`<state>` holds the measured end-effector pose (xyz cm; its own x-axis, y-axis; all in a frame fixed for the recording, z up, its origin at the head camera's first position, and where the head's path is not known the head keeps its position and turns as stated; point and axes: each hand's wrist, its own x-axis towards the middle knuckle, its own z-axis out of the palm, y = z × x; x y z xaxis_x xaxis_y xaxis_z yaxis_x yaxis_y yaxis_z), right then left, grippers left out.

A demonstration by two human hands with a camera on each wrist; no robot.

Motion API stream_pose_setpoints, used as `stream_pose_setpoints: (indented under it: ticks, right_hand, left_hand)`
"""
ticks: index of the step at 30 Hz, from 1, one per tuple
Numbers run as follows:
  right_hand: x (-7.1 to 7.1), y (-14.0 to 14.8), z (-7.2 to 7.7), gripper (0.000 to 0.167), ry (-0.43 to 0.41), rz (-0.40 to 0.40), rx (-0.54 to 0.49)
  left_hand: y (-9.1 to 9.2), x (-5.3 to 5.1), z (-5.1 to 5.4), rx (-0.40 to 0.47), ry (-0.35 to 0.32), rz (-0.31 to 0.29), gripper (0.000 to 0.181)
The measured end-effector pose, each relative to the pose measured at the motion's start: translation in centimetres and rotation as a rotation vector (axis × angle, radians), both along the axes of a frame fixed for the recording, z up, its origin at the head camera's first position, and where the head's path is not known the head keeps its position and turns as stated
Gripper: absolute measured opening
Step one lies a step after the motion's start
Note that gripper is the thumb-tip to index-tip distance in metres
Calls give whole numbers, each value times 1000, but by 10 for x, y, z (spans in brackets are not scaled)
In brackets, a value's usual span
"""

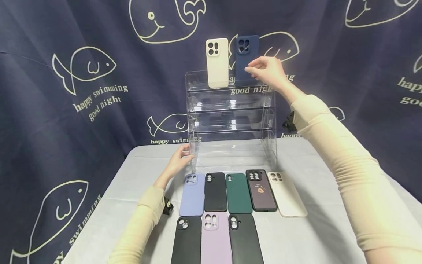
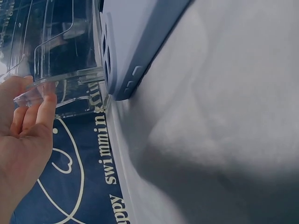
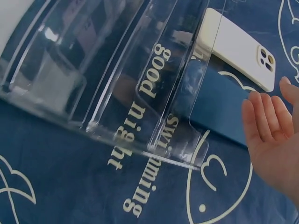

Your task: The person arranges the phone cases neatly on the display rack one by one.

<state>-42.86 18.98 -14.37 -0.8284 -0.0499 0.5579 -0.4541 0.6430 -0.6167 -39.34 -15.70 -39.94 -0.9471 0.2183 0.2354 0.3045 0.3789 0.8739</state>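
Grips rack with left hand, fingers curled; good for steadying. Poises right hand by blue case with relaxed, empty fingers; best avoid tipping it.

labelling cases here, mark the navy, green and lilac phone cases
Navy phone case (image 1: 243, 61): head view, back panel
Green phone case (image 1: 239, 195): head view, back panel
Lilac phone case (image 1: 216, 244): head view, back panel

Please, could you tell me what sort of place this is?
Perhaps a makeshift display corner: a printed curtain hangs behind a clear rack, with phone cases on it and before it.
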Motion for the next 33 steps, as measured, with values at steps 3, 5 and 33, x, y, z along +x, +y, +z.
stream_pose_setpoints:
  ticks: [3,5,33]
  right_hand:
    - [8,4,-1,44,9,-20,62]
    - [13,6,-2,47,8,-29,87]
    - [103,32,-62,38,12,157,100]
  left_hand:
    - [-2,-1,0,9,-4,3,51]
    - [-4,-1,1,14,-4,6,51]
    - [3,7,-5,32,28,-6,51]
